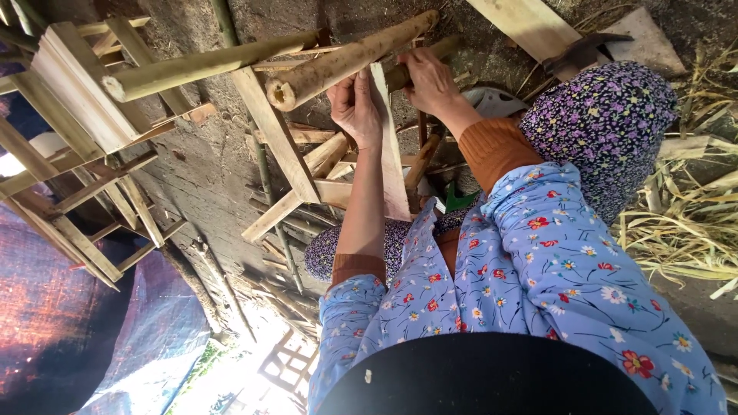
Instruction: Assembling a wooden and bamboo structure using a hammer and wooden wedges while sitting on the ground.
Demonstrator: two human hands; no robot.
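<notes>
My left hand (357, 107) grips a flat pale wooden slat (393, 165) that stands on end beside a thick peeled round pole (346, 58). My right hand (430, 81) is closed around a darker round stick (450, 48) just behind that pole. Both hands sit close together at the joint of a small wooden frame (277, 150) made of slats and poles. My arms wear orange cuffs under a blue flowered shirt, and my knee in purple flowered cloth (607, 115) is to the right.
Stacked pale wooden stool frames (77, 107) stand at the left, with a greenish pole (207, 65) across them. A blue tarp (54, 323) covers the lower left. Dry stalks (692, 230), a plank (530, 23) and a metal blade tool (584, 50) lie at the right.
</notes>
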